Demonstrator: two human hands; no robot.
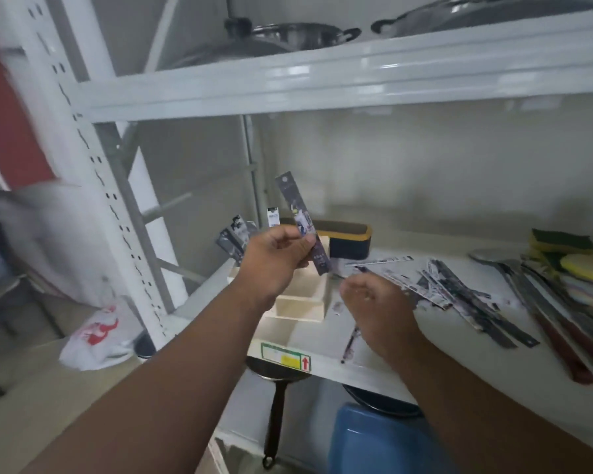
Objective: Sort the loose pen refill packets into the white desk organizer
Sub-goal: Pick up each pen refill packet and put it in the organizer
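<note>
My left hand point(277, 256) pinches one pen refill packet point(303, 223) between thumb and fingers, its long axis running from about eleven o'clock up top to five o'clock at the bottom. The white desk organizer point(300, 304) sits right under that hand, toward six o'clock, so the packet's lower end already points down into it. My right hand point(374, 302) hovers loosely curled, holding nothing I can make out. The loose packets point(439, 285) lie at its three o'clock on the shelf point(408, 340), nearer to that hand than my left.
</note>
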